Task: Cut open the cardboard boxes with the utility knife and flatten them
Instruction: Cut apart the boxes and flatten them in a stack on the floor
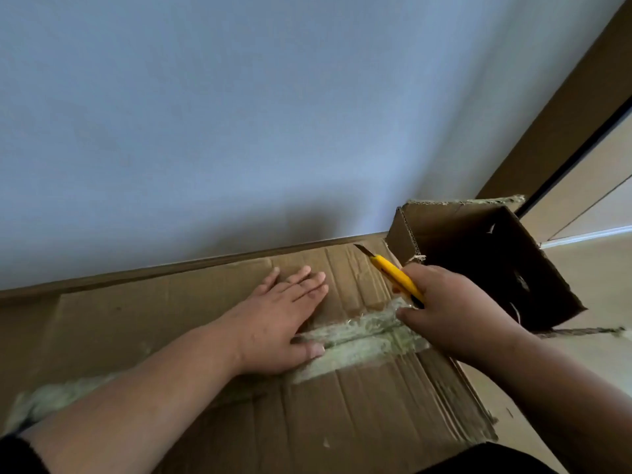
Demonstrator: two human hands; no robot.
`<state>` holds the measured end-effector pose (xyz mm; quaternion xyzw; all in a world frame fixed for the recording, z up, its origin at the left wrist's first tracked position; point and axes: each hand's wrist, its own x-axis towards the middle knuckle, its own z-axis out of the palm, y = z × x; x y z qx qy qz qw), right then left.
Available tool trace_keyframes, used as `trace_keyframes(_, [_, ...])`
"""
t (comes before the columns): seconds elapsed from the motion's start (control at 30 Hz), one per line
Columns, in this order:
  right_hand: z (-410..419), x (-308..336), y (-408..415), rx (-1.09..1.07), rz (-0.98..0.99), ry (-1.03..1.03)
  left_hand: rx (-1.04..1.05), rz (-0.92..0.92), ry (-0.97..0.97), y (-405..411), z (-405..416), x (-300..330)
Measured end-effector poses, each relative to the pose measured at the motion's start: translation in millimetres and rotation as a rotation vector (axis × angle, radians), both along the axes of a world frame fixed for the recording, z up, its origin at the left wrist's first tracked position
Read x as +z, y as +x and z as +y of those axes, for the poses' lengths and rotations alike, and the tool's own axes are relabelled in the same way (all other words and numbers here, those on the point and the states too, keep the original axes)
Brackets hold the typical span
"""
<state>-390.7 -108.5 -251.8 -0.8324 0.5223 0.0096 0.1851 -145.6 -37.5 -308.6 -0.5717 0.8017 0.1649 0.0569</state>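
Note:
A large brown cardboard box [359, 398] fills the lower part of the view, its top flaps joined by a worn strip of clear tape [362, 336]. My left hand [277, 323] lies flat on the top, fingers straight, thumb beside the tape seam. My right hand [455, 313] grips a yellow utility knife [393, 271] with the blade out, pointing up and left, just above the right end of the tape. A smaller cardboard box [458, 230] stands open behind my right hand, its inside dark.
A pale blue-grey wall [273, 114] rises right behind the boxes, with a brown skirting board [171, 268] at its foot. A brown door frame [564, 124] and light flooring [588, 275] lie to the right.

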Motion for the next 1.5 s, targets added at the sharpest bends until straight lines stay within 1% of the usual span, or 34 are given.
trace_keyframes(0.2, [13.3, -19.9, 48.3, 0.185, 0.135, 0.038, 0.109, -0.084, 0.074, 66.8, 57.7, 9.4])
trace_keyframes(0.27, [22.7, -24.8, 61.4, 0.252, 0.148, 0.056, 0.147, -0.126, 0.079, 78.9, 67.2, 8.7])
trace_keyframes(0.43, [36.4, -25.7, 86.5, 0.364, 0.194, 0.056, 0.162, -0.144, 0.023, 81.8, 66.2, 2.8])
trace_keyframes(0.63, [42.1, -34.3, 93.5, 0.37, 0.176, 0.021, 0.163, -0.142, -0.037, 75.4, 73.5, -6.4])
trace_keyframes(0.7, [44.5, -34.7, 92.0, 0.363, 0.168, -0.013, 0.158, -0.142, -0.084, 72.2, 75.3, -0.6])
trace_keyframes(0.77, [45.6, -34.1, 88.9, 0.346, 0.123, -0.048, 0.095, -0.122, -0.159, 72.6, 77.7, 5.8])
trace_keyframes(0.83, [45.6, -32.6, 83.9, 0.313, 0.048, -0.074, -0.009, -0.082, -0.316, 76.8, 80.1, 9.8])
trace_keyframes(0.9, [45.8, -31.6, 77.7, 0.278, -0.047, -0.13, -0.066, -0.008, -0.505, 84.2, 81.5, 5.8])
trace_keyframes(1.0, [45.8, -32.2, 70.7, 0.25, -0.141, -0.254, -0.047, 0.021, -0.643, 90.0, 77.1, 10.1])
trace_keyframes(1.1, [46.5, -31.2, 67.4, 0.289, -0.127, -0.304, -0.025, 0.009, -0.705, 90.9, 70.7, 18.5])
trace_keyframes(1.17, [45.9, -27.8, 64.7, 0.294, -0.141, -0.339, 0.013, 0.036, -0.747, 93.0, 65.9, 25.1])
trace_keyframes(1.23, [42.9, -26.6, 60.2, 0.301, -0.162, -0.333, 0.086, 0.064, -0.777, 97.1, 59.6, 33.6])
trace_keyframes(1.33, [36.3, -28.4, 52.5, 0.373, -0.088, -0.276, 0.196, 0.052, -0.823, 102.3, 49.2, 48.9])
trace_keyframes(1.4, [34.3, -28.2, 49.3, 0.37, -0.033, -0.168, 0.209, 0.033, -0.839, 102.7, 43.0, 55.7])
trace_keyframes(1.5, [35.6, -28.1, 51.4, 0.365, 0.053, -0.102, 0.21, 0.051, -0.846, 103.7, 34.9, 64.6])
